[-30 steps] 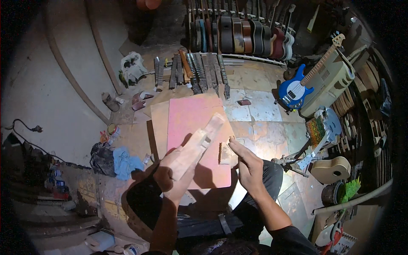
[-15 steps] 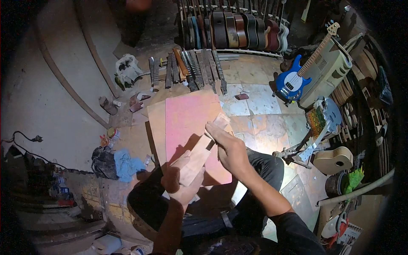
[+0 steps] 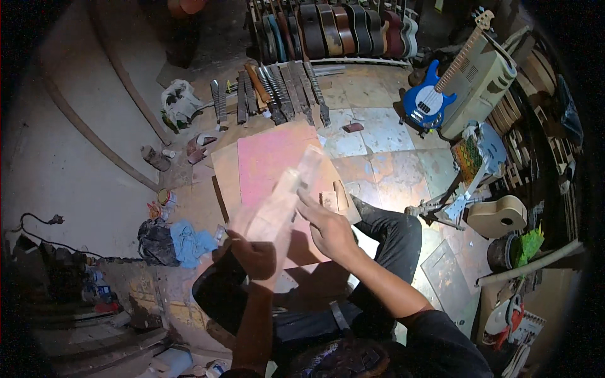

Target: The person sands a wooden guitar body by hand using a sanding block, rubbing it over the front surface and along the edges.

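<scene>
A pale wooden piece (image 3: 272, 209), long and narrower at its far end, is smeared by motion, so its exact kind is unclear. My left hand (image 3: 254, 255) is closed around its near end. Close along its right side is my right hand (image 3: 331, 234), fingers stretched forward and apart; whether the fingertips touch the wood is hard to tell. Below the wood lies a pink sheet (image 3: 261, 157) on a tan board (image 3: 225, 165) across my lap. A small pale block (image 3: 329, 201) rests on the board's right part, just beyond my right hand.
Several guitar necks (image 3: 277, 94) lie on the floor ahead, before a row of guitars (image 3: 334, 31). A blue bass guitar (image 3: 430, 97) leans at the far right. An acoustic guitar body (image 3: 498, 216) is on the right. Blue cloth (image 3: 190, 244) lies at the left.
My right hand has loosened from the wood and drawn back toward me, its fingers straightening. The wood has swung and blurred in my left hand. The small block has come into sight.
</scene>
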Available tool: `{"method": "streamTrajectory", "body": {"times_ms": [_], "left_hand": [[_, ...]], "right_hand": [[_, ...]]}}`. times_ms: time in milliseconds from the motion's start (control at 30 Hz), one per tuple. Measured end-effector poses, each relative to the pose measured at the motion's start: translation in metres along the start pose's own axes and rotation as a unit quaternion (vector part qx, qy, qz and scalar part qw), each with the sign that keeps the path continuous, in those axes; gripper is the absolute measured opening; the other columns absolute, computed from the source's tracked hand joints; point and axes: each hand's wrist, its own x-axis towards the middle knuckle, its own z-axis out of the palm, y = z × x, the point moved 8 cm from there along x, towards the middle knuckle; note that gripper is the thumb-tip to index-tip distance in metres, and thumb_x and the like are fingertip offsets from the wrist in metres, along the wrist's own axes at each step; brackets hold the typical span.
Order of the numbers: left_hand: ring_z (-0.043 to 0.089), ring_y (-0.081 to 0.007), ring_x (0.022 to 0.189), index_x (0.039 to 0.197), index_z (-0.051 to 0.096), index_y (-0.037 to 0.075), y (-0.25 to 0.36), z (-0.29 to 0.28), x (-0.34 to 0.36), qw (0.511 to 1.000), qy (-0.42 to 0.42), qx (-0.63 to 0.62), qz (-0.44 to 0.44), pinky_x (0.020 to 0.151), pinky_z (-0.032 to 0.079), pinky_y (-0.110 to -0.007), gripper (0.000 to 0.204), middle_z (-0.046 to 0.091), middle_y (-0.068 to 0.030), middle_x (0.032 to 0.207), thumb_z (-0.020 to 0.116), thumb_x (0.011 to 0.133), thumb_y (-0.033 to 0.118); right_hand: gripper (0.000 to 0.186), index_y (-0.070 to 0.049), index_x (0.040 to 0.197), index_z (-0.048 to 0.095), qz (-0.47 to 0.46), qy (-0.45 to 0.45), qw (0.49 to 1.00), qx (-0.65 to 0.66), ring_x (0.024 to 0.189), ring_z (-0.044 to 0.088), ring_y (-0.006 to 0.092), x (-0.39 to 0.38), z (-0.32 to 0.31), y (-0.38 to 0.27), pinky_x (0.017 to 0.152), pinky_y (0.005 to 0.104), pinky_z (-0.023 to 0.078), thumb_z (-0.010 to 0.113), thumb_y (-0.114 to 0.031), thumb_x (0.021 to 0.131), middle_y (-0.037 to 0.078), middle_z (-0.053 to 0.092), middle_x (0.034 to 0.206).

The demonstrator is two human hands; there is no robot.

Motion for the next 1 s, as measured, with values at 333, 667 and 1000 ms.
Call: {"method": "streamTrajectory", "body": {"times_ms": [333,667,1000], "left_hand": [[0.065,-0.0359,0.109,0.146,0.048,-0.004,-0.178,0.004,-0.005,0.977,-0.094,0.091,-0.170,0.107,0.048,-0.050,0.078,0.067,-0.0193,0.115,0.084,0.088,0.033],[0.070,-0.0221,0.072,0.124,0.069,0.001,-0.286,0.065,0.012,0.811,-0.173,-0.156,-0.537,0.069,0.057,-0.034,0.078,0.072,-0.0118,0.082,0.067,0.093,0.073],[0.061,-0.0243,0.121,0.144,0.061,0.005,-0.381,0.123,-0.084,0.790,-0.107,-0.219,-0.563,0.102,0.050,-0.042,0.067,0.065,-0.0102,0.131,0.074,0.098,0.052]], "right_hand": [[0.043,-0.002,0.132,0.071,0.330,0.079,0.918,0.203,0.087,0.071,0.0162,-0.082,0.007,0.166,0.080,0.0313,0.059,0.048,0.004,0.096,0.011,0.073,0.111],[0.012,-0.005,0.103,0.063,0.417,0.168,0.850,0.273,0.070,0.062,0.0135,-0.133,0.012,0.247,0.068,0.0291,0.054,0.053,-0.003,0.097,0.004,0.064,0.087],[0.013,-0.006,0.109,0.065,0.481,0.149,0.815,0.287,0.075,0.063,0.0138,-0.139,0.015,0.259,0.072,0.0301,0.054,0.061,-0.009,0.098,0.003,0.065,0.090]]}}
